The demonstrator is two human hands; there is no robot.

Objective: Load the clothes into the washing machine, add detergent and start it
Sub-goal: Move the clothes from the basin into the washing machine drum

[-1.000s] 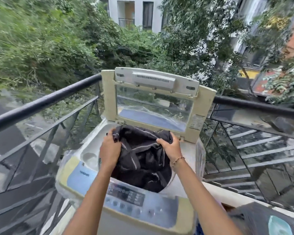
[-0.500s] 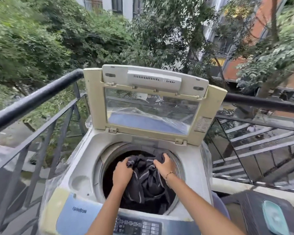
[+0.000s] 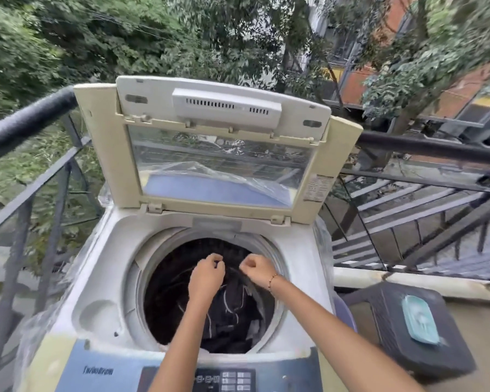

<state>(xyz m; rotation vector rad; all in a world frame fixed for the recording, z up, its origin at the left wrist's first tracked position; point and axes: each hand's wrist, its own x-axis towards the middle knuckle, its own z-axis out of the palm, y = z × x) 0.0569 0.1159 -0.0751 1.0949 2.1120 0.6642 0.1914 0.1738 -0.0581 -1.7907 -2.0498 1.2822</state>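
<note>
Inside the drum (image 3: 276, 281) of the washing machine (image 3: 102, 278), heaped toward the front-right of the opening and below the rim, lies the dark garment (image 3: 229, 309). One fold rises to the left hand (image 3: 207, 277) and the right hand (image 3: 256, 268) above it. The step in hand is judged to be dropping this piece in. Done well, the fingers (image 3: 217, 260) would let go only once the cloth hangs wholly within the opening. That way no hem drapes over the rim, where the lid (image 3: 108, 154), propped upright at the back edge, could trap it. The load would then be spread evenly rather than left bunched at one side.

Both forearms reach in across the control panel (image 3: 227, 380) at the front edge, and the hands hover close together over the far half of the drum mouth. The left hand has its fingers curled tight against the thumb. The right, a beaded bracelet (image 3: 272, 280) on its wrist, is balled the same way, knuckles up. Each seems to pinch the garment's top edge, though black cloth against the black drum makes the hold hard to read.
</note>
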